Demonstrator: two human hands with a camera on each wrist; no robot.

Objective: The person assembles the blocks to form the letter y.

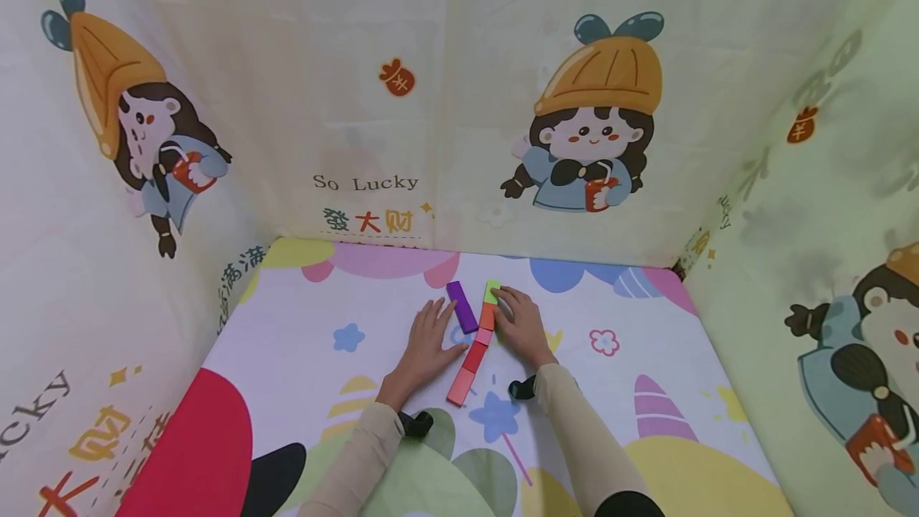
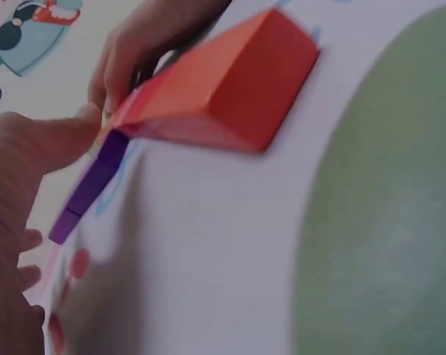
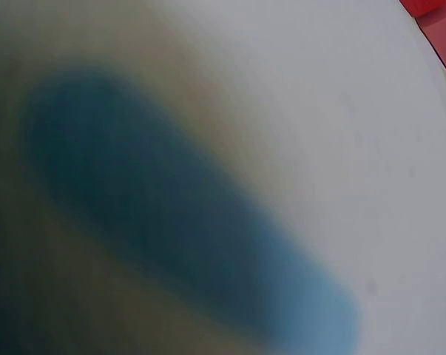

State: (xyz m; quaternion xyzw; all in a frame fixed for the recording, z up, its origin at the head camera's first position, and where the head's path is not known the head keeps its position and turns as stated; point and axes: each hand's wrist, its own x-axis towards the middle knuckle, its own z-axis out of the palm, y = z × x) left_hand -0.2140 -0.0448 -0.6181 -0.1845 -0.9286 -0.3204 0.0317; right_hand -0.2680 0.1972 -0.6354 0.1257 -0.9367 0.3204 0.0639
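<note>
A bent row of blocks runs away from me in the head view: a salmon block nearest, then a red block, a pink block, an orange block and a yellow-green block. Slanting off to the left from the pink one is a purple block, marked by a seam in the left wrist view. My left hand lies left of these with fingers extended, fingertips right at the purple block and thumb toward the row. My right hand has its fingertips along the right side of the yellow-green and orange blocks.
The blocks lie on a printed tabletop with cartoon shapes. Patterned cloth walls enclose it at the back and both sides. Dark straps sit at the wrists. A blurred blue shape fills much of the right wrist view.
</note>
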